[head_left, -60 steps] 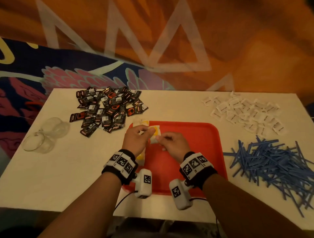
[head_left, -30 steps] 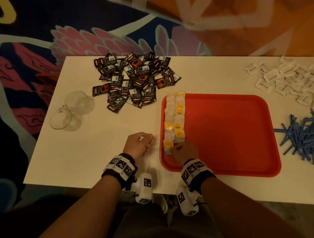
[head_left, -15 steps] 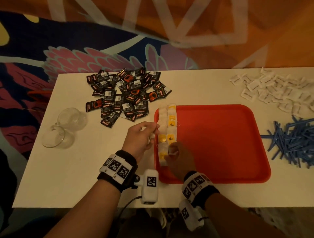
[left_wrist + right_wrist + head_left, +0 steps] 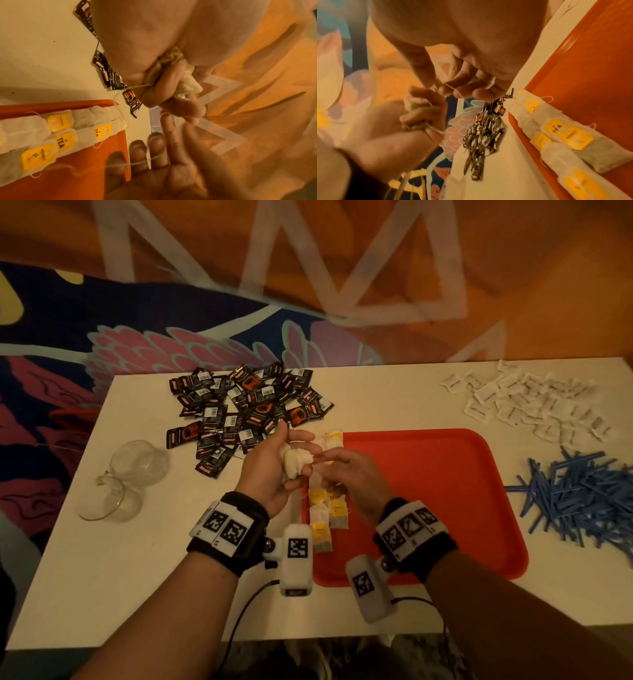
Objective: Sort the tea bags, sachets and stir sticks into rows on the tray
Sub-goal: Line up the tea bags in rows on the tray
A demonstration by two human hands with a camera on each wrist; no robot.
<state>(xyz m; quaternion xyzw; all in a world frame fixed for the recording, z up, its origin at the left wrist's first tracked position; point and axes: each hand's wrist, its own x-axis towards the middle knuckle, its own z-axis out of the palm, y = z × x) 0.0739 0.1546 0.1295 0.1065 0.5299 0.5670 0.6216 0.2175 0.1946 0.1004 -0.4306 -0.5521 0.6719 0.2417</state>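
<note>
while the left hand [image 4: 274, 463] cups a small bunch of tea bags [image 4: 294, 462] with its fingers curled round them, it acts as a magazine held up off the desk [image 4: 102, 559], so that bags can be drawn one at a time. just beside it, the right hand [image 4: 349, 477] pinches a thin string [image 4: 452, 88] between thumb and fingertips, seemingly teasing one bag free of the tangle; which bag the string belongs to i cannot tell. directly below both hands, the row of laid tea bags [image 4: 60, 135] runs in two overlapping files along the near edge of the red tray [image 4: 428, 491], tags up, probably so each new bag can drop straight down. beyond the left hand lies the heap of black sachets [image 4: 243, 409]; well off to the right hand's far side sit the white sachets [image 4: 527, 402] and the blue stir sticks [image 4: 579, 494], all untouched off the tray. further out past the left hand rest two clear glass cups [image 4: 123, 481].
</note>
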